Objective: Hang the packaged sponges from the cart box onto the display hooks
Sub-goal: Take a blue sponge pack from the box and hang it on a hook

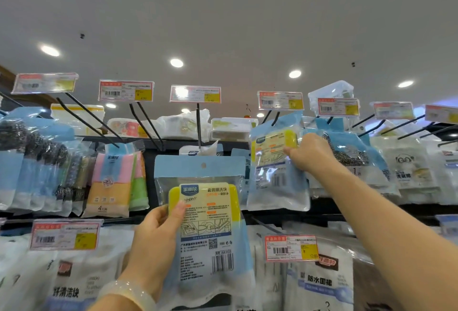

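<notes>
- clearly the left hand (158, 231) grips a sponge pack (205, 221) by its left edge, thumb across the front of the yellow sponge, fingers hidden behind; the pack is held upright in front of the rack, below the middle hook (198, 127).
- the right hand (309, 152) is up at the rack's upper right, fingers pinching the right edge of a second pack (277, 162) that already hangs on, or is just at, its hook (275, 118); whether the hole is fully threaded cannot be told.
- the cart box is not in view.
- handling, as a judgement: each pack looks light, a thin glossy film bag with a soft sponge block inside. the film will be slippery and crinkly, and it will flop below the sponge, so the bottom gives no control.
- the stiffest part is likely the blue header strip with the round hang hole (203, 165); the sponge itself gives a firm, squashable bulk to pinch through the film.
- best hold for hanging: pinch the header near one top corner, or keep the sponge-level grip and steady the header with the other hand, leaving the hole clear for the hook tip.
- little risk of breakage; the likelier faults are a torn hole if the pack is tugged sideways, or neighbouring packs being knocked along their hooks.
- price tags (195, 93) sit at the hook ends, so the pack must pass under the tag to reach the prong.
</notes>
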